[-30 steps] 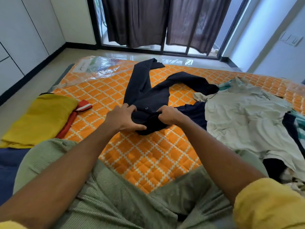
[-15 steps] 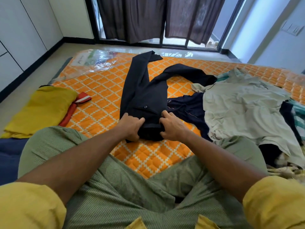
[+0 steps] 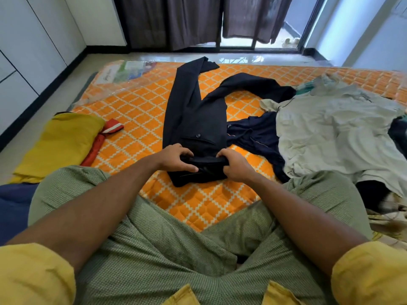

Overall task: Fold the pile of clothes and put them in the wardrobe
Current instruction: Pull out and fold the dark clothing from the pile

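Note:
Dark navy trousers lie on the orange quilted mattress, waistband toward me, one leg straight back, the other bent off to the right. My left hand grips the waistband's left side and my right hand grips its right side, both with fingers curled into the cloth. A pile of unfolded clothes, with a pale grey-white garment on top and a dark blue one beside it, lies to the right.
Folded yellow cloth and a red garment lie at the mattress's left edge. White wardrobe doors line the left wall. Dark curtains hang over a glass door at the back. My crossed legs in green trousers fill the foreground.
Both hands have pulled the trousers' waistband toward me and laid it flat. The seat and left leg now lie smoother on the mattress. The grip on the waistband is kept.

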